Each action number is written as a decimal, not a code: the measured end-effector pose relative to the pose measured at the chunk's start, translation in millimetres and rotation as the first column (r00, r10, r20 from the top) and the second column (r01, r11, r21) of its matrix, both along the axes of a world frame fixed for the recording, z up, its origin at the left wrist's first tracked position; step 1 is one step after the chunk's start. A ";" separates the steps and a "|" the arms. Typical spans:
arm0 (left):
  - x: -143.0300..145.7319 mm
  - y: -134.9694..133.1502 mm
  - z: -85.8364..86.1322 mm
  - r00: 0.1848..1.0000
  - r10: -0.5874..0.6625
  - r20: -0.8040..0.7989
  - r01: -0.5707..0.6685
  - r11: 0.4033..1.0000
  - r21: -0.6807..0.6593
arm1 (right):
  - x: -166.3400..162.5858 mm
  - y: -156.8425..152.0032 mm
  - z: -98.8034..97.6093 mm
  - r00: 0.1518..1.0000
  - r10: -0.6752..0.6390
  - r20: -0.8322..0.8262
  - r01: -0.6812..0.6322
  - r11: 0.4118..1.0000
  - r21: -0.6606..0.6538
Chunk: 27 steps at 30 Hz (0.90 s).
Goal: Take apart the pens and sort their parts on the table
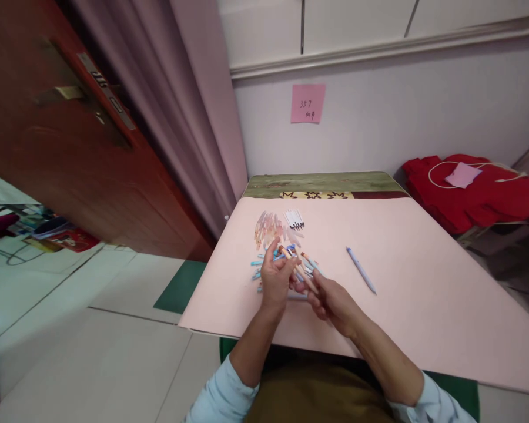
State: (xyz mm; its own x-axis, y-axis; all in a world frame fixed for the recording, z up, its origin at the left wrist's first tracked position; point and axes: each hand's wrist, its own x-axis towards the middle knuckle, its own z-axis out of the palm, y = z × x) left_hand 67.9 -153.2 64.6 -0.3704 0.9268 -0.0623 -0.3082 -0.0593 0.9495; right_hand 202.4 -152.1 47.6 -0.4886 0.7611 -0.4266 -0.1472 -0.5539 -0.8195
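Just above the pink tabletop, a slim pale-peach pen with a brownish end slants between my two hands. My left hand pinches it near the upper end, while the fingers of my right hand close around its lower end. Beneath and behind my hands lies a loose heap of blue pens, partly hidden by the fingers. Farther back is a cluster of pink and tan pens. Beside that cluster, several white pens with black tips lie in a row. A single pale blue pen rests apart on the right.
The pink-covered table has a green wood-patterned strip at its back edge. A red cloth with a white cord is piled at the right. A pink note is on the wall. A brown door and purple curtain stand left.
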 end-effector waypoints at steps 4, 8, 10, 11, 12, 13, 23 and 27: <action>-0.7 2.3 -2.2 0.999 0.045 0.023 -0.045 0.999 -0.006 | 0.6 3.3 -4.4 0.999 -0.044 -0.019 0.044 0.999 -0.023; 0.1 7.1 -6.0 0.995 0.070 0.065 -0.068 0.997 -0.024 | -3.6 4.8 -3.0 0.971 -0.235 0.043 0.218 0.944 0.247; 1.3 9.1 -6.5 0.994 0.076 0.073 -0.075 0.997 -0.023 | -4.9 5.2 -1.0 0.967 -0.247 0.061 0.222 0.936 0.274; 2.0 9.9 -6.3 0.994 0.083 0.075 -0.081 0.996 -0.022 | -5.2 5.4 -0.4 0.974 -0.218 0.069 0.195 0.950 0.242; 2.5 10.6 -5.8 0.993 0.089 0.075 -0.088 0.996 -0.020 | -5.2 5.8 -0.4 0.982 -0.177 0.071 0.161 0.968 0.191; 2.8 11.1 -5.4 0.993 0.094 0.075 -0.093 0.995 -0.020 | -5.1 6.3 -1.0 0.988 -0.136 0.071 0.126 0.983 0.135; -0.7 22.7 -7.6 0.988 0.120 0.095 -0.115 0.992 -0.057 | -5.9 14.7 -8.6 0.973 -0.219 0.072 0.189 0.937 0.294; -6.6 28.0 -9.3 0.986 0.140 0.093 -0.134 0.989 -0.068 | 0.4 17.4 -15.5 0.958 -0.198 0.207 0.103 0.913 0.395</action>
